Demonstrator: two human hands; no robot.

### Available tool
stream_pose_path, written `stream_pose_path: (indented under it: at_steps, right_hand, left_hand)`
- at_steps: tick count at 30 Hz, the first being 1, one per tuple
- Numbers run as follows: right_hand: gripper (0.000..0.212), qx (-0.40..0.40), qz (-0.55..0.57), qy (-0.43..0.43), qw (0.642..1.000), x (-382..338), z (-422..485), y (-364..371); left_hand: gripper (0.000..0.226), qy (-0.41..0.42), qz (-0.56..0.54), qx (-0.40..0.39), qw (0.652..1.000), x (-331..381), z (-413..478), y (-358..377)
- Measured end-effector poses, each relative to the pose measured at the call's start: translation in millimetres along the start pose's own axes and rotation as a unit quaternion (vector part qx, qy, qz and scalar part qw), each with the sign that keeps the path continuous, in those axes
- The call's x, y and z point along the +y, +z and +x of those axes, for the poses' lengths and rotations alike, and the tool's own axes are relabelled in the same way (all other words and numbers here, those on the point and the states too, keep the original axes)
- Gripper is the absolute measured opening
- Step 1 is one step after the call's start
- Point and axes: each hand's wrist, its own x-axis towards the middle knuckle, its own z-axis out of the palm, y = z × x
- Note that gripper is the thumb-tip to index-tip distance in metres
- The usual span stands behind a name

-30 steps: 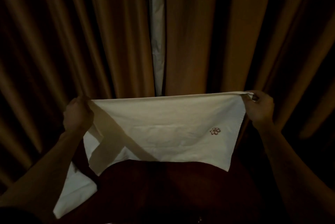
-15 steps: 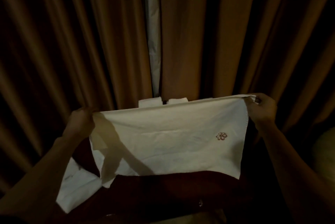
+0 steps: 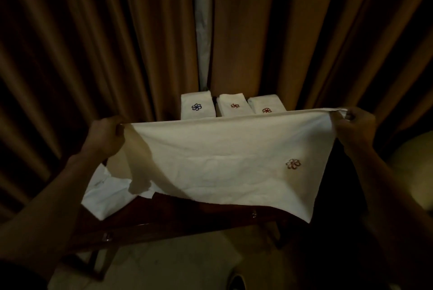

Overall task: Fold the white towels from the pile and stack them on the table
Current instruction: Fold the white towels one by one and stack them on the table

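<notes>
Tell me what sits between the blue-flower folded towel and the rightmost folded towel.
In the head view, a third folded towel, marked with a red flower, sits between the blue-flower towel and the rightmost towel.

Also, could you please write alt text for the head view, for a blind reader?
A person's left hand and right hand pinch the top corners of a white towel, holding it spread above a dark table. Three folded towels sit in a row at the table's far edge, a loose pile lies at its left, and brown curtains hang behind.
</notes>
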Motion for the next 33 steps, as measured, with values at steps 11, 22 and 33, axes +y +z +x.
stream_pose_path:
  at_steps: [11,22,33]
  right_hand:
    - [0.029,-0.046,-0.054,0.065,0.995,29.0,-7.0,38.9]
    - [0.03,-0.151,-0.15,0.166,0.963,120.9,-18.5,140.2]
    - [0.024,-0.204,-0.211,0.151,0.944,201.9,21.6,239.1]
  left_hand:
    - [0.031,-0.082,-0.051,-0.004,0.995,-6.3,0.5,19.1]
    - [0.025,-0.139,0.004,-0.113,0.984,-41.1,5.3,149.1]
    - [0.027,-0.209,0.094,-0.121,0.966,-56.7,53.0,266.8]
